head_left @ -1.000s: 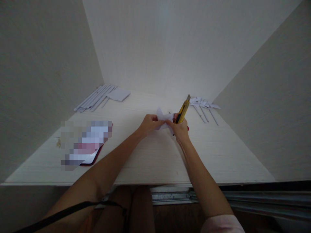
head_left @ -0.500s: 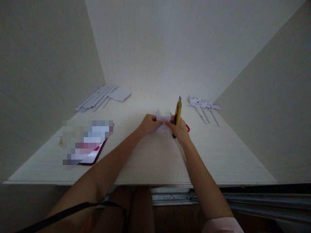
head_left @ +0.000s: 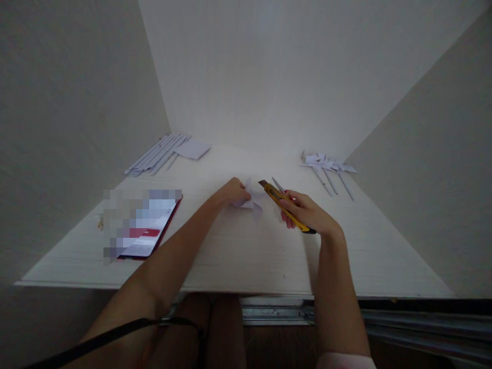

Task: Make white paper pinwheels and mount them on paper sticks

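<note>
Since a second ago our right hand (head_left: 307,214) has pulled away from the paper and swung the cutter from near-upright down to a low slant, blade now aimed left; head view has drifted slightly too.

Largest first: pale wood-grain desk (head_left: 238,251), walled on three sides. On its left, a flat dark-red-edged tablet or booklet (head_left: 148,230), partly blurred. Far left corner: bundle of white rolled paper sticks (head_left: 156,155) with a white folded sheet (head_left: 193,149) beside it. Far right: cluster of small white paper pinwheels on sticks (head_left: 328,166).

Our left hand (head_left: 232,192) pinches the small white folded paper piece (head_left: 249,201), fingers closed on its left edge, the piece resting at desk level mid-table. Our right hand's fingers wrap tight around the yellow utility knife (head_left: 285,206). A thin metal tool (head_left: 277,183) lies just behind it, hard to identify.

Key relation: knife's long axis runs lower-right to upper-left, tip just right of the paper, near but apart. Paper lies left of the blade; left hand is on it, right hand is the farther one.
</note>
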### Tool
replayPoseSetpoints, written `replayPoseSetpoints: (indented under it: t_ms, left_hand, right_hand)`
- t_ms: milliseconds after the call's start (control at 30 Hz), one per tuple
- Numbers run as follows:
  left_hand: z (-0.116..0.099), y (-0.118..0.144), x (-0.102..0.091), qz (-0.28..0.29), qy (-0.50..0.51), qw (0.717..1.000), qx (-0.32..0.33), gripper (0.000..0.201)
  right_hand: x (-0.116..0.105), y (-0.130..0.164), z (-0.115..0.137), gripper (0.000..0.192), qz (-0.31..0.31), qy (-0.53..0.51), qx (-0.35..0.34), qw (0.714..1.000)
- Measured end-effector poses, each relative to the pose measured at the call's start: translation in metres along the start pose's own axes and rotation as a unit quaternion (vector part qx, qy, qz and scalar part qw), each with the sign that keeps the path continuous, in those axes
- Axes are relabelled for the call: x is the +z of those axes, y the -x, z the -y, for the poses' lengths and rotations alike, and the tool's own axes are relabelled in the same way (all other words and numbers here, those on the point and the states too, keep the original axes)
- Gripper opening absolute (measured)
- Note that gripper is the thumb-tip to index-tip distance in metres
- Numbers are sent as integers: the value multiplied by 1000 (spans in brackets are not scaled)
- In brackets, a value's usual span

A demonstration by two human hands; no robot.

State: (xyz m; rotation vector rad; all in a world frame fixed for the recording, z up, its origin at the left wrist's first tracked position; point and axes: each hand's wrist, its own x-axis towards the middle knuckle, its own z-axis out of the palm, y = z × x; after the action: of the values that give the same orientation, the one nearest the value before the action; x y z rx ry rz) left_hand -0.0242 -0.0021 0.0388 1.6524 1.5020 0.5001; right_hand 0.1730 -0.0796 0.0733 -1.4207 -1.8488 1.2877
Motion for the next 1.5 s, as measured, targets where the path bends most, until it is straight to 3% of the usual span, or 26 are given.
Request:
replayPoseSetpoints:
  t_ms: [233, 500, 933, 1367, 1500]
  left_hand:
    - [-24, -8, -11, 39, -155, 987, -11, 12]
    - [-32, -18, -8, 89, -268, 959, 0, 14]
    - [-37, -16, -4, 54, -275, 960, 8, 25]
    - [-30, -35, 3, 80, -237, 968, 26, 20]
    - [-29, -37, 5, 41, -241, 970, 15, 28]
  right_hand:
    - [-8, 1, -14, 28, 11, 153, -4, 988]
    - [1, 2, -6, 28, 31, 200, 14, 979]
    - [13, -6, -11, 29, 2, 245, 5, 970]
    - [23, -1, -1, 23, -35, 306, 7, 951]
    - [26, 0, 2, 22, -43, 323, 3, 945]
